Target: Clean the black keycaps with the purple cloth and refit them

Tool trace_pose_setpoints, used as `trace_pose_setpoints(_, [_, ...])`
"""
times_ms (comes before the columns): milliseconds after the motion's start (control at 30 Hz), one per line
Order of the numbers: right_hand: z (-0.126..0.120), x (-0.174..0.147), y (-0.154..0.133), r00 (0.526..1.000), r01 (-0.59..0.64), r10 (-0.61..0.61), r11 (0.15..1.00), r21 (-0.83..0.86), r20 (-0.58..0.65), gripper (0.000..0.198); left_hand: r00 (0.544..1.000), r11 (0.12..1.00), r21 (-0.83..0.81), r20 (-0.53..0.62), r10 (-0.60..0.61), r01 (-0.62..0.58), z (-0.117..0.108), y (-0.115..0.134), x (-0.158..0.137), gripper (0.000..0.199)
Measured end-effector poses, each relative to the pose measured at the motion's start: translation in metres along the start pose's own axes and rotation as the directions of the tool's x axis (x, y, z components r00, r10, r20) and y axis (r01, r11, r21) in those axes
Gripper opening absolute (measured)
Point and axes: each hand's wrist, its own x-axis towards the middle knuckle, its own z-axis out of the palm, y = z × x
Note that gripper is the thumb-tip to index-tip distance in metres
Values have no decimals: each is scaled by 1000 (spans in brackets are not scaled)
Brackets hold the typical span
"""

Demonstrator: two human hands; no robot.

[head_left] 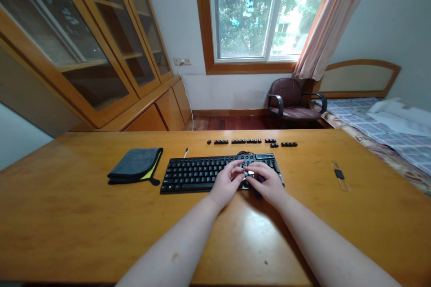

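Note:
A black keyboard (191, 174) lies flat on the wooden desk. Over its right part, my left hand (229, 179) and my right hand (267, 184) meet, fingers curled and thumbs close together. Something small with a pale, shiny part (249, 173) shows between the fingertips; its kind is too small to tell. A dark purple piece (260, 181) shows under my right hand, mostly hidden by the fingers. Both hands are closed, and they cover part of the keys below them.
Loose black keycaps (239, 141) lie in rows behind the keyboard. To the left are a folded grey cloth (136, 163) and a small brush-like stick (186, 152). A clear tool with a black middle (339, 174) lies on the right of the desk (84, 224).

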Motion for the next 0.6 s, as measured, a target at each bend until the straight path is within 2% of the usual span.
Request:
trace_pose_setpoints(133, [-1,2,0,999,7,-6,999,-47,38,22,999,990,135,6,48,-49,-2,-2,-1,37])
trace_pose_setpoints(233, [-1,4,1,999,-3,7,996,-91,39,17,994,937,332,10,110,-107,-5,0,-2,37])
trace_pose_setpoints(300, [0,4,2,999,-41,43,992,-120,16,14,986,843,520,-10,165,-136,-6,1,-3,35])
trace_pose_setpoints(400, [1,4,5,989,-145,138,979,-144,-51,16,975,609,780,4,222,-142,-8,1,-3,33])
trace_pose_setpoints(500, [0,6,8,969,-233,221,967,-107,-111,21,983,418,898,69,170,-136,-6,-2,-3,42])
trace_pose_setpoints(600, [-5,12,6,906,-399,403,915,56,-129,28,985,322,933,139,99,-164,-4,-7,-5,52])
